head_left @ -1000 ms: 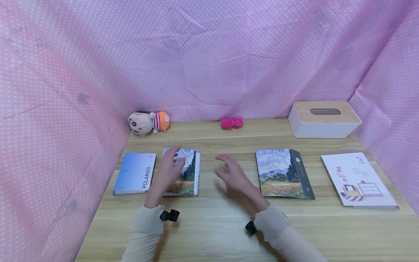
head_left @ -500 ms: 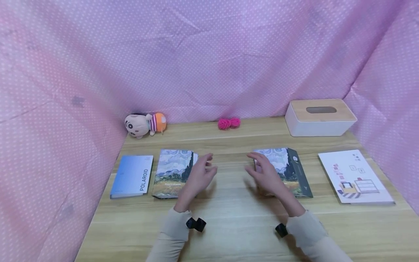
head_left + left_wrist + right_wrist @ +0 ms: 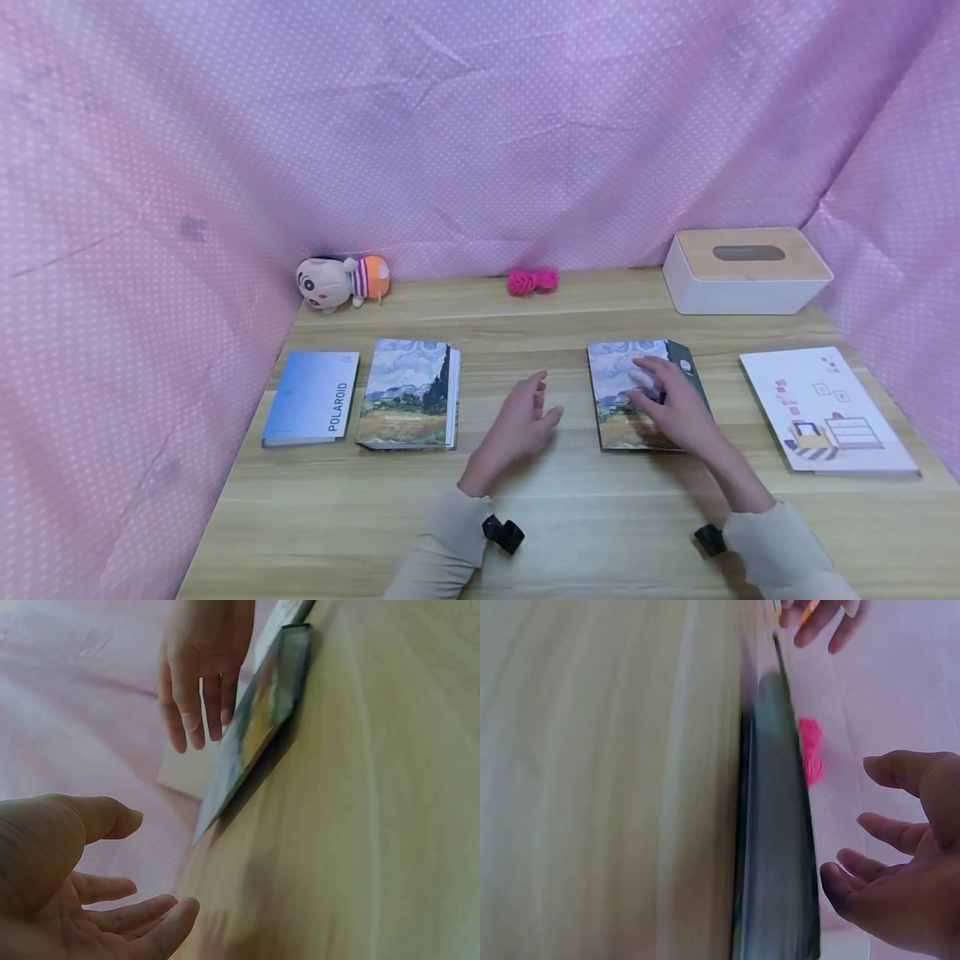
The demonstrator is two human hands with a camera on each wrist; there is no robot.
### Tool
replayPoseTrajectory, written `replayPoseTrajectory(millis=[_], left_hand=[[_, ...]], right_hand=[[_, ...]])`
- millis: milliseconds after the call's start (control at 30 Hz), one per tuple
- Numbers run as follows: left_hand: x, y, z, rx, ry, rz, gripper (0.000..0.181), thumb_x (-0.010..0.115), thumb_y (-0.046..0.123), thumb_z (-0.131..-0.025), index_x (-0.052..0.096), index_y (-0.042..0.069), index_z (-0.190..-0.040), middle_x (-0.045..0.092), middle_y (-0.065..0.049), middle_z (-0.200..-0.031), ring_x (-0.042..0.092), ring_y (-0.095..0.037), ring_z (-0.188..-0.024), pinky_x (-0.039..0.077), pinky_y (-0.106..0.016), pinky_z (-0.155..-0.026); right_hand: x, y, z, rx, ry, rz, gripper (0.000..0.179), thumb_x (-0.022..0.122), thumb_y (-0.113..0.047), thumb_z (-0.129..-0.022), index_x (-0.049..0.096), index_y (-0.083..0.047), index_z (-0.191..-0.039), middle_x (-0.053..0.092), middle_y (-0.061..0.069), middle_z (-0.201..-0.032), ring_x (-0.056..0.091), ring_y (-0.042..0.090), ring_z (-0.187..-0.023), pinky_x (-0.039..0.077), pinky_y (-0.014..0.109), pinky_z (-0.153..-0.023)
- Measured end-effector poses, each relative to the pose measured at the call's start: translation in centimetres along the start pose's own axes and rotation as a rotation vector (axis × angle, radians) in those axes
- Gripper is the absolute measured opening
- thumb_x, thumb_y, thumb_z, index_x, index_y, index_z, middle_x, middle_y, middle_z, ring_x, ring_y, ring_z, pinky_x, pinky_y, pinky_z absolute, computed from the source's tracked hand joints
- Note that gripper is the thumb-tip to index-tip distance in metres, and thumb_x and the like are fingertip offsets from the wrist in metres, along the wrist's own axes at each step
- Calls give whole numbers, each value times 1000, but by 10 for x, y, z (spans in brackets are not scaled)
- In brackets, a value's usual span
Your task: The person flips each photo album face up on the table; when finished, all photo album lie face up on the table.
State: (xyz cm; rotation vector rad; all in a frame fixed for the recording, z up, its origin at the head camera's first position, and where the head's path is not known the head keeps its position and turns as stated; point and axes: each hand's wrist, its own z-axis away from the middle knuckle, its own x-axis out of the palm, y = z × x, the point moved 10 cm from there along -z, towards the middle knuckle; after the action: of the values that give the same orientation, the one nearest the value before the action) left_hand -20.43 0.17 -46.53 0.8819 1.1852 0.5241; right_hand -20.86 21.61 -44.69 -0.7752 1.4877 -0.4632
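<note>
My left hand (image 3: 521, 421) hovers over the middle of the table, its fingers loosely bent and nothing in them. To its left lies a photo album (image 3: 405, 392) with a landscape painting on the cover, page edges showing along its right side. My right hand (image 3: 678, 408) is over a dark slipcase (image 3: 611, 392) printed with the same painting, overlapping its right part in the head view. In the right wrist view the slipcase (image 3: 780, 825) shows an open, hollow-looking side, and the right hand (image 3: 907, 855) stands apart above it, fingers spread and holding nothing.
A blue POLAROID album (image 3: 311, 396) lies at the far left, a white illustrated album (image 3: 828, 412) at the far right. Along the back are a plush doll (image 3: 341, 282), a pink yarn bundle (image 3: 532, 282) and a tissue box (image 3: 746, 275) with a wooden lid.
Both hands have moved right: the left from over the painted album to mid-table, the right from mid-table to over the slipcase. The albums and slipcase stay put.
</note>
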Motion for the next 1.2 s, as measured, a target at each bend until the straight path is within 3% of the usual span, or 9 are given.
replayPoseTrajectory(millis=[267, 433, 633, 1000, 1200], left_hand=[[27, 6, -11, 5, -18, 21, 69, 63, 30, -92, 31, 9, -149, 51, -12, -129, 56, -21, -109, 50, -30, -90], [46, 14, -16, 26, -62, 23, 69, 65, 29, -91, 32, 9, -149, 52, -10, -127, 56, -18, -108, 50, -27, -89], [60, 22, -21, 70, -81, -9, 68, 67, 25, -90, 35, 6, -147, 53, -7, -120, 56, -9, -95, 50, -21, -83], [72, 30, -23, 97, -55, -117, 63, 65, 20, -90, 39, 3, -145, 49, -8, -133, 58, -7, -97, 49, -19, -85], [73, 34, -24, 129, -40, -175, 60, 65, 19, -90, 42, 3, -143, 50, -9, -134, 58, -8, -99, 50, -19, -85]], right_hand=[[-25, 35, 10, 95, 12, -4, 64, 61, -25, -94, 33, 8, -142, 30, 39, -142, 39, 59, -120, 36, 68, -96], [-27, 51, 11, 160, -7, 39, 74, 60, -32, -94, 27, 11, -143, 26, 42, -142, 36, 60, -122, 35, 68, -97], [-24, 64, 12, 221, -50, 53, 83, 59, -42, -93, 21, 11, -146, 23, 41, -144, 27, 58, -129, 29, 68, -101], [-26, 68, 15, 227, -75, 87, 77, 56, -42, -95, 27, 9, -145, 21, 42, -144, 24, 60, -129, 26, 70, -101], [-26, 71, 18, 268, -71, 33, 78, 56, -43, -95, 25, 5, -148, 19, 40, -147, 21, 59, -131, 25, 71, -101]])
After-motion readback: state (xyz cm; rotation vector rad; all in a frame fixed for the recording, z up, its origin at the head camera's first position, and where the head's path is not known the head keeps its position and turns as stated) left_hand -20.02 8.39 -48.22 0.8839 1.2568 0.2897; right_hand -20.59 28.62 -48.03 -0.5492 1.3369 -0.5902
